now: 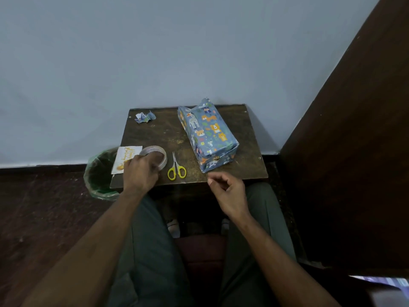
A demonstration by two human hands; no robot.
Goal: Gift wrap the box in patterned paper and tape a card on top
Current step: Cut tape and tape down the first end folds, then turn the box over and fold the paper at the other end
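Note:
The box (208,135) lies on the right half of the small brown table (163,131), wrapped in blue paper printed with animals. At the table's left front, my left hand (140,170) grips the roll of clear tape (157,154). Beside the roll, a white card (126,157) with gold lettering hangs partly over the table's left edge. My right hand (225,188) hovers by the front edge just below the box's near end, fingers loosely curled, holding nothing I can see.
Yellow-handled scissors (176,168) lie between the tape and the box. Crumpled paper scraps (145,117) sit at the back left corner. A bin with a green liner (100,173) stands left of the table. A dark wooden panel (354,151) rises on the right.

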